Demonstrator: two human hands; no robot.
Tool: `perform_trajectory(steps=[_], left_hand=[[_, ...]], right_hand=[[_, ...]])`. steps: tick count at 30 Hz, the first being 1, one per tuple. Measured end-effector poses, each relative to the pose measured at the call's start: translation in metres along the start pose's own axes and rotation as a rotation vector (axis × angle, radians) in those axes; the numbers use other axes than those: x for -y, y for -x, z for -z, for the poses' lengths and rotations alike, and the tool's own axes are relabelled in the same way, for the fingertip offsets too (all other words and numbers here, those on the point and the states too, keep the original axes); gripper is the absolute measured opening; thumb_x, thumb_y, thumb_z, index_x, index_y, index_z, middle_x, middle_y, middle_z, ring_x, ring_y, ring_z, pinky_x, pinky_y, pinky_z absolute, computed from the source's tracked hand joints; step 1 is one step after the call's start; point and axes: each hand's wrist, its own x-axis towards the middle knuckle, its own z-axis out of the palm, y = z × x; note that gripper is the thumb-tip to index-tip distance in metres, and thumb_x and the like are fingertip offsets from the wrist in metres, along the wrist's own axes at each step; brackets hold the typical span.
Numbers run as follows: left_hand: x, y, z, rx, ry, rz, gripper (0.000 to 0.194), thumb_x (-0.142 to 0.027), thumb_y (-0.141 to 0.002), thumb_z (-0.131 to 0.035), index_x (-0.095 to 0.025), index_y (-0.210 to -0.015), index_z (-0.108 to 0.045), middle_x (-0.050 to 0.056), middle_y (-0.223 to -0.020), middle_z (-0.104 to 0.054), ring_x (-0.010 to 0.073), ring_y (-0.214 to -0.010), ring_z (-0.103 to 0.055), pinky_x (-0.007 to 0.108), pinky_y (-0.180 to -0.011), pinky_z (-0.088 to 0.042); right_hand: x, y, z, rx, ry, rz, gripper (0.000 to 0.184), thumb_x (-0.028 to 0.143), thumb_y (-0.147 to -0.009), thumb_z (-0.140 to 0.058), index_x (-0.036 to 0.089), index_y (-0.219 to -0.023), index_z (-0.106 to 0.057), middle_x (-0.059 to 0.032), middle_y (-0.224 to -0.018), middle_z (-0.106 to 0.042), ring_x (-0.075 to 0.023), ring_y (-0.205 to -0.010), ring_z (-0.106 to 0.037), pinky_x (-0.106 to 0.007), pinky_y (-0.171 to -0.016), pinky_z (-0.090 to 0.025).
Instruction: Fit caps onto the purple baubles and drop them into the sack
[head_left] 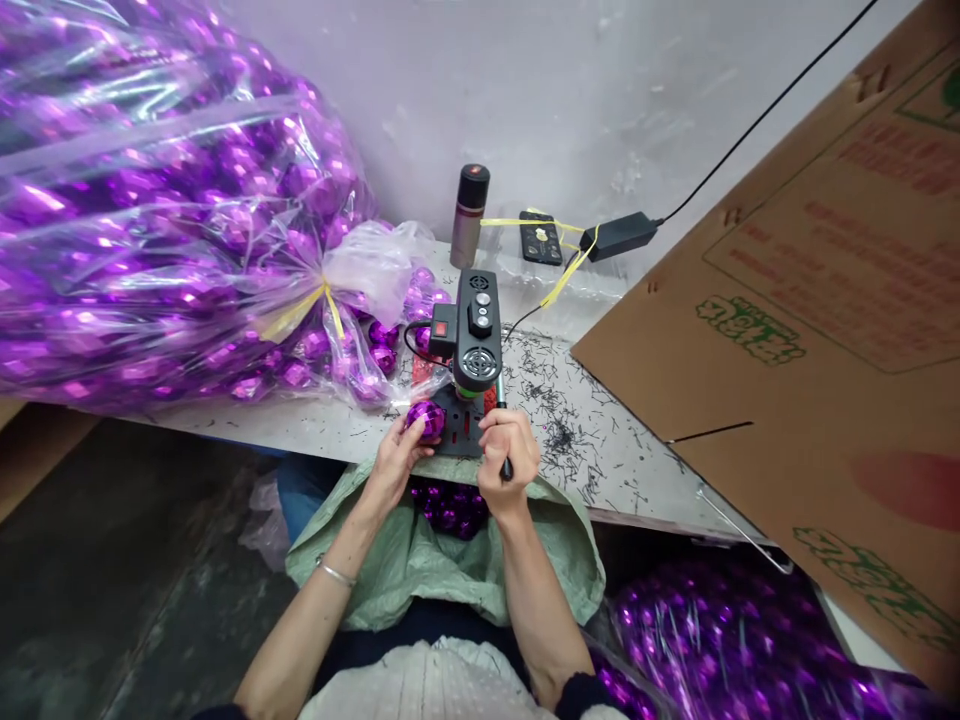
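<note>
Between the thumb and fingers of my left hand [391,462] is a shiny purple faceted ball [427,421], held just left of a small black bench machine [478,335]. My right hand [511,455] is wrapped round the machine's black-gripped lever handle [507,469], on the right side. The machine has round vents, buttons on top and a red switch on its left. Its slotted dark base plate [458,432] lies at the table's front edge. Below my hands, an open pale green sack [337,560] contains more purple balls [450,508].
A large clear bag of purple balls [172,220] fills the left. Behind the machine stand a spray can [470,215], a phone [541,238] and a black power adapter [619,236]. Black bits [562,437] litter the table. A cardboard box [810,330] leans in at right; another bag of balls [720,640] lies below.
</note>
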Motion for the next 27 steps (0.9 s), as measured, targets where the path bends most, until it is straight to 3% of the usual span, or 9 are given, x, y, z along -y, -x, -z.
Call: perform_trajectory(steps=[4,7,13,15,19,21,24,27], left_hand=[[-0.008,-0.003,0.001,0.105,0.105,0.090,0.041,-0.045,-0.088,-0.070,-0.018,-0.119,-0.067,0.011,-0.110,-0.077,0.0219,-0.087,-0.077,0.029,-0.070,-0.062],[-0.010,-0.004,0.001,0.099,0.098,0.085,0.043,-0.044,-0.085,-0.072,-0.017,-0.118,-0.067,0.011,-0.108,-0.076,0.0197,-0.084,-0.075,0.029,-0.072,-0.063],[0.000,-0.011,-0.008,0.049,-0.340,-0.147,0.077,-0.045,-0.070,-0.087,-0.021,-0.137,-0.057,0.009,-0.113,-0.073,0.0177,-0.076,-0.071,0.028,-0.066,-0.059],[0.003,-0.016,-0.009,0.014,-0.498,-0.257,0.077,-0.048,-0.071,-0.085,-0.021,-0.137,-0.056,0.009,-0.116,-0.072,0.0171,-0.074,-0.070,0.030,-0.068,-0.058],[0.003,-0.021,-0.010,-0.007,-0.890,-0.392,0.065,-0.050,-0.078,-0.080,-0.020,-0.131,-0.060,0.004,-0.094,-0.073,0.0193,-0.071,-0.068,0.034,-0.074,-0.057],[0.002,-0.023,-0.011,0.011,-1.009,-0.452,0.058,-0.048,-0.082,-0.077,-0.021,-0.130,-0.060,0.005,-0.099,-0.075,0.0226,-0.083,-0.072,0.036,-0.081,-0.057],[0.001,-0.025,-0.015,0.022,-1.114,-0.560,0.055,-0.045,-0.085,-0.075,-0.022,-0.132,-0.059,0.009,-0.123,-0.072,0.0276,-0.109,-0.071,0.037,-0.091,-0.057],[0.001,-0.028,-0.017,0.012,-1.178,-0.627,0.054,-0.043,-0.085,-0.074,-0.020,-0.132,-0.059,0.012,-0.128,-0.070,0.0302,-0.118,-0.068,0.040,-0.096,-0.056]], right_hand=[[-0.001,0.001,0.001,0.018,0.004,0.011,0.023,0.009,-0.095,-0.044,0.023,-0.077,-0.051,0.0005,-0.073,-0.058,-0.0139,-0.069,-0.061,-0.028,-0.062,-0.048],[-0.001,0.000,0.002,0.019,0.008,0.014,0.024,0.009,-0.095,-0.044,0.023,-0.077,-0.052,0.0008,-0.072,-0.058,-0.0140,-0.069,-0.061,-0.028,-0.062,-0.048],[0.002,-0.002,0.002,0.026,0.027,-0.004,0.025,0.010,-0.095,-0.043,0.023,-0.076,-0.052,-0.0003,-0.071,-0.058,-0.0149,-0.069,-0.061,-0.030,-0.062,-0.048],[0.002,-0.003,0.003,0.029,0.022,-0.005,0.025,0.010,-0.095,-0.043,0.023,-0.076,-0.052,-0.0001,-0.070,-0.058,-0.0152,-0.069,-0.061,-0.030,-0.062,-0.048],[0.002,-0.003,0.004,0.043,0.019,0.000,0.024,0.011,-0.096,-0.043,0.022,-0.076,-0.053,-0.0005,-0.072,-0.060,-0.0145,-0.068,-0.061,-0.029,-0.061,-0.048],[0.002,-0.003,0.005,0.044,0.019,-0.003,0.025,0.011,-0.096,-0.043,0.022,-0.077,-0.052,-0.0006,-0.073,-0.060,-0.0145,-0.068,-0.061,-0.029,-0.061,-0.048],[0.002,-0.002,0.005,0.046,0.019,-0.009,0.024,0.012,-0.097,-0.043,0.022,-0.077,-0.052,-0.0008,-0.074,-0.060,-0.0144,-0.069,-0.061,-0.029,-0.062,-0.048],[0.002,-0.002,0.005,0.052,0.017,-0.012,0.024,0.013,-0.098,-0.042,0.022,-0.078,-0.051,-0.0005,-0.075,-0.060,-0.0134,-0.070,-0.061,-0.028,-0.062,-0.047]])
